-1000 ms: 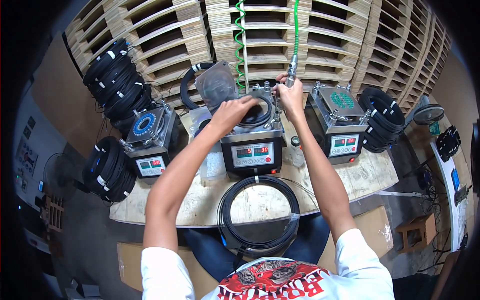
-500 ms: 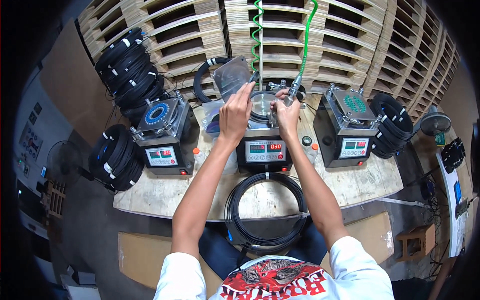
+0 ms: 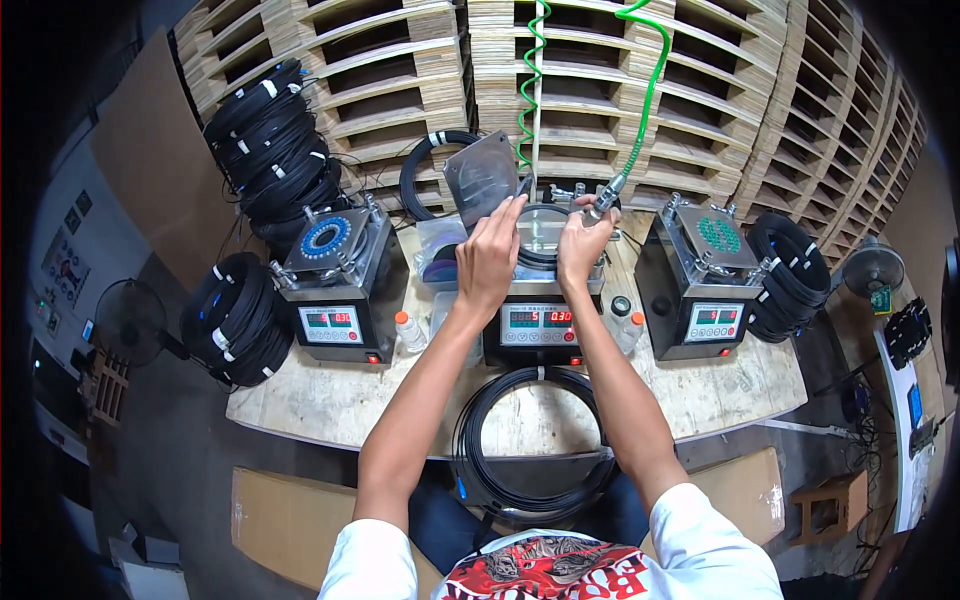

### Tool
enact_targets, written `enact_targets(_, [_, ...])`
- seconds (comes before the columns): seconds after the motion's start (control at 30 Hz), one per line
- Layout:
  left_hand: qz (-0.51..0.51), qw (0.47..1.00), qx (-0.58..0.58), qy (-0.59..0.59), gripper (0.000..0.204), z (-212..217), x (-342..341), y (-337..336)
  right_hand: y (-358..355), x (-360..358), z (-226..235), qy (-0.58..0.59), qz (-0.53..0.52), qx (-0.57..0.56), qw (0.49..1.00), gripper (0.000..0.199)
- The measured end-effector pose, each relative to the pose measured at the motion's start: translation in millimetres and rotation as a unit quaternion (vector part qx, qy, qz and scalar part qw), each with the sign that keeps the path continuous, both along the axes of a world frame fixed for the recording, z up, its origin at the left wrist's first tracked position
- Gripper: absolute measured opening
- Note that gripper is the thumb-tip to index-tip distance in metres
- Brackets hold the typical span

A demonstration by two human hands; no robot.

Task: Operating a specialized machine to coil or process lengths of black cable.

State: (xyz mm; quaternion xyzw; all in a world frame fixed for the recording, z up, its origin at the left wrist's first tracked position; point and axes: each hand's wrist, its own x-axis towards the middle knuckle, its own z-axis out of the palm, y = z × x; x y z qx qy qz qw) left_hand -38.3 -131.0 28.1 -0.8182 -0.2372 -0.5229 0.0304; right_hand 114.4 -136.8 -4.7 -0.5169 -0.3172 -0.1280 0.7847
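Hands (image 3: 487, 257) reach the machine (image 3: 540, 288); bottles (image 3: 411, 334) seem colourless inside.

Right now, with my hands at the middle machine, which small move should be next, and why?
Perhaps turn the right hand slightly toward the tilted plate: it grips the metal end of the green hose, and the plate's face looks streaked. The left hand is beside the plate; contact is unclear.

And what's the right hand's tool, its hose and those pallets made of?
The tool in the right hand: probably metal, silvery with glints. The green hose: maybe plastic, smooth-looking and evenly coloured. The pallets: wood, seemingly unpainted, with tan layered edges.
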Motion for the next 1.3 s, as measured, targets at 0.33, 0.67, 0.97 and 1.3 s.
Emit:
enact_targets(0.33, [0.013,0.995,-0.015,0.094,0.06,13,11,-8,-10,52,33,0.078,0.265,0.055,0.959,0.023])
enact_targets(0.67, [-0.069,0.942,-0.046,0.325,0.03,-13,30,30,-78,93,33,0.084,0.323,-0.065,0.94,0.027])
enact_targets(0.97, [-0.131,0.918,-0.076,0.367,0.034,-10,34,50,-70,108,25,0.08,0.3,-0.051,0.949,0.019])
enact_targets(1.3, [-0.204,0.895,-0.19,0.347,0.041,2,28,71,-57,102,39,0.057,0.328,-0.073,0.94,0.025])
